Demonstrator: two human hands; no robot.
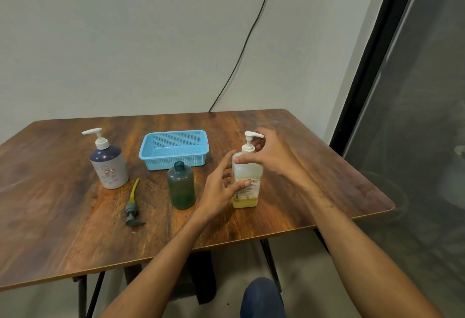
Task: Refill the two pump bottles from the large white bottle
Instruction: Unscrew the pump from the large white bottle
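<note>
A clear pump bottle [247, 189] with a little yellow liquid at its bottom stands at the table's right. My left hand [221, 187] grips its body from the left, thumb across the label. My right hand [269, 156] curls round its white pump head and collar. A green bottle [181, 185] stands open to the left, its pump removed. That grey pump with a yellow tube [132, 208] lies flat on the table. The large white bottle [108, 164], dark blue at the top with a white pump, stands at the left.
A light blue perforated basket [174, 150] sits behind the green bottle, mid-table. The wooden table [63, 229] ends at a wall behind and a dark window frame to the right. A black cable hangs down the wall to the table's back edge.
</note>
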